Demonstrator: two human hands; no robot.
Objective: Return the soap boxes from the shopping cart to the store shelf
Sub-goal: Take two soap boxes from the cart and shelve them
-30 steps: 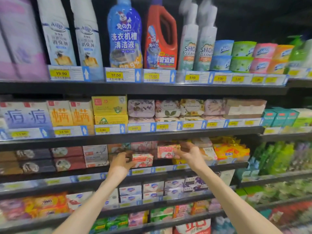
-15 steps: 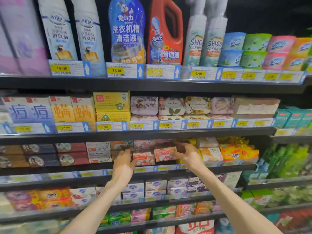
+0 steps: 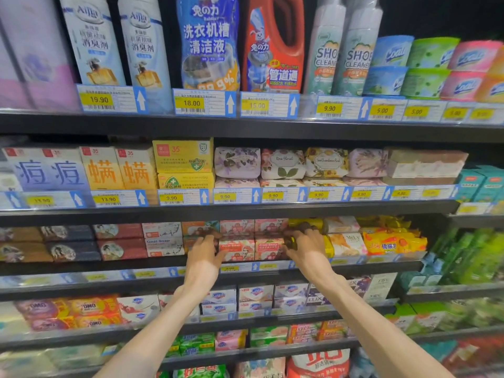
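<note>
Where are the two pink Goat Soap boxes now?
In the head view, the pink Goat Soap boxes sit side by side mid-shelf, between the left hand and right hand.

The two Goat Soap boxes (image 3: 252,248) are pink and white with a red floral print. Left of them sit dark red boxes (image 3: 121,242) bearing a pale portrait. Yellow and orange packets (image 3: 392,241) lie to the right. Yellow price tags (image 3: 191,102) with blue arrows line the black shelf (image 3: 245,128).
</note>
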